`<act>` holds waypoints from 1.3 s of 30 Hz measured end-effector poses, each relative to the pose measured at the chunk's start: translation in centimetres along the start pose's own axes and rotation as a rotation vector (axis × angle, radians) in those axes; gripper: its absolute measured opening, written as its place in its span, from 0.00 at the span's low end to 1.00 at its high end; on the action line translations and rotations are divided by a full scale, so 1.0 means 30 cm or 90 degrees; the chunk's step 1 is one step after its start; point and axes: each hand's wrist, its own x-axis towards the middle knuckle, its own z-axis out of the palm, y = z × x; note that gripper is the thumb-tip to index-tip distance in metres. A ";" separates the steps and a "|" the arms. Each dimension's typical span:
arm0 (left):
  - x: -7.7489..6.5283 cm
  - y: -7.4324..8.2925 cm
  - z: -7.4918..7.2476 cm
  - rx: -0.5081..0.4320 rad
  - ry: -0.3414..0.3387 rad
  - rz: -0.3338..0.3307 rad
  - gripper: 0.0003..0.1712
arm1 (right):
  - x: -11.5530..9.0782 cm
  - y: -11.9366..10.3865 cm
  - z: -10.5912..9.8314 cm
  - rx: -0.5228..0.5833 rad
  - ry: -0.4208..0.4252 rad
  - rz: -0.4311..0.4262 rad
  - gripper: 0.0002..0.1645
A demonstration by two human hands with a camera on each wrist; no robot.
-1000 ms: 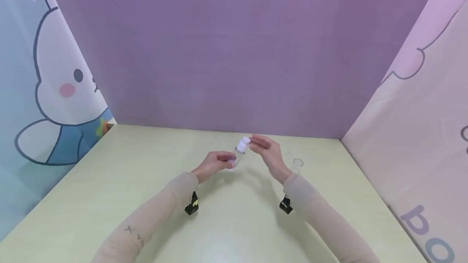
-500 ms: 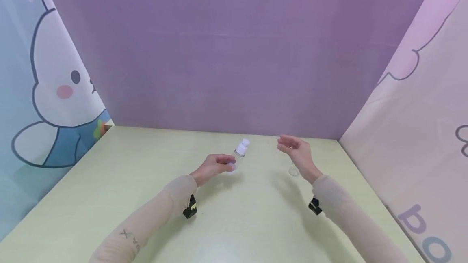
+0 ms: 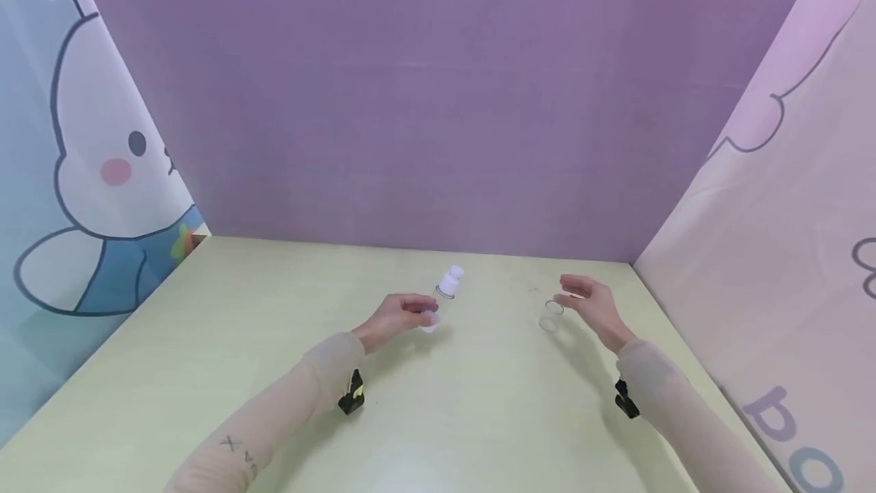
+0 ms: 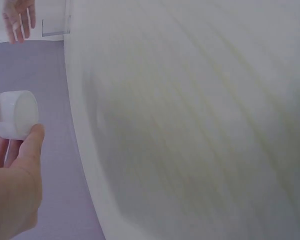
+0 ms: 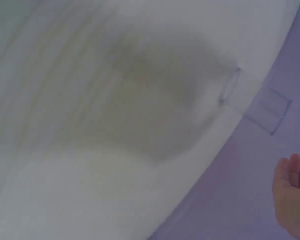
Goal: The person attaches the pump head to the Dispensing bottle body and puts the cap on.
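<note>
My left hand [image 3: 393, 319] holds a small clear bottle with a white pump top [image 3: 450, 280] by its lower end, thumb on the near side. The bottle leans, its top tipped to the right and away. In the left wrist view its white round base [image 4: 26, 115] faces the camera between the fingers. A clear cylindrical cap [image 3: 550, 317] stands upright on the table to the right. Beside it is my right hand [image 3: 595, 309], fingers extended and thumb tip overlapping the cap's rim in the head view. A gap shows between that hand and the cap [image 5: 276, 112] in the right wrist view.
The pale yellow table [image 3: 465, 417] ends at a purple backdrop [image 3: 424, 112] behind. A cartoon-printed curtain [image 3: 103, 135] hangs on the left, and a pink and white one [image 3: 773, 249] on the right. Dark wrist cameras [image 3: 352, 394] sit under both sleeves.
My right hand has moved away from the bottle's pump top, rightward to beside the clear cap. The left hand keeps its hold on the bottle and has lowered slightly.
</note>
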 end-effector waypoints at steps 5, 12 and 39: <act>-0.003 -0.003 0.006 -0.004 0.009 -0.013 0.27 | 0.014 0.056 0.000 0.033 -0.043 0.049 0.39; 0.001 0.001 0.010 0.001 0.002 -0.010 0.25 | 0.020 0.107 0.011 0.078 -0.088 0.099 0.42; 0.003 -0.009 0.038 0.019 0.007 -0.024 0.25 | 0.010 0.130 0.057 0.041 -0.064 0.080 0.31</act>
